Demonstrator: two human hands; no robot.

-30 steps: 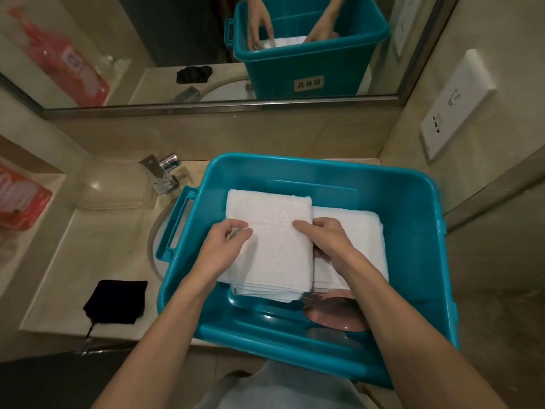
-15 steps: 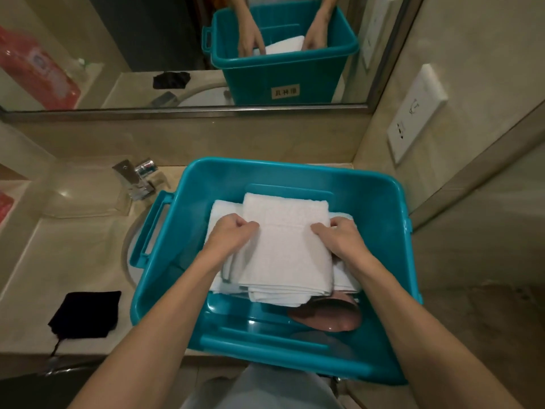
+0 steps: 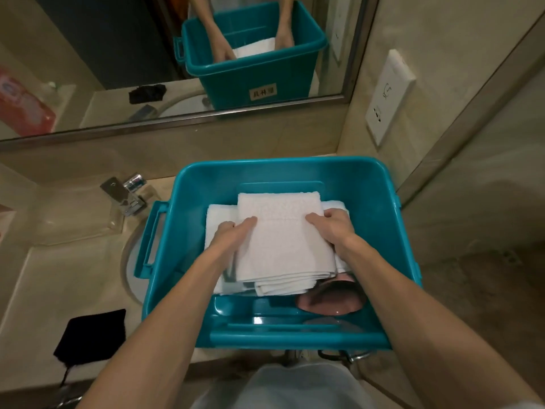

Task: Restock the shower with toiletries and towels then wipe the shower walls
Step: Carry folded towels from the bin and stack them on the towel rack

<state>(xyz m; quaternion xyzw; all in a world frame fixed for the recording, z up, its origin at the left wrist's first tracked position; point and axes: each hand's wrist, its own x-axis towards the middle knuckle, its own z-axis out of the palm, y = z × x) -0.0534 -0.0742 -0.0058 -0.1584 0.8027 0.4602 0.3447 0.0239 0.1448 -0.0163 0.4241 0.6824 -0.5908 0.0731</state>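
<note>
At eight o'clock from the tub, a flat black fabric pouch (image 3: pixel 90 338) lay on the beige stone desk (image 3: pixel 59 278). At ten o'clock a chrome tap (image 3: pixel 126 196) stood by the sink's rim. The deep teal plastic tub (image 3: pixel 380 202) sat over the sink, its handle toward nine o'clock.

Inside it, the left hand (image 3: pixel 233 234) gripped the nine o'clock edge of the folded white terry towel (image 3: pixel 283 243), fingers curled over the top and thumb hidden beneath. The right hand (image 3: pixel 330 228) held the three o'clock edge the same way, fingers bent on top and thumb out of sight. The towel sat in the middle of the tub on a wider stack of white towels (image 3: pixel 219 215), with a rounded pink object (image 3: pixel 330 304) at five o'clock from it.

This looked like the restocking step, with one towel being taken from the supply tub and the wall wiping not yet started. The next move would call for a level two-handed lift clear of the rim so the folds held, then a carry toward the shower.

The towel looked clean and thick, a neat rectangle of several layers. A woven band crossed it between the hands, and its stacked edges sagged a little at six o'clock.

At two o'clock a white wall socket (image 3: pixel 389 95) was set in the tiled wall.
</note>
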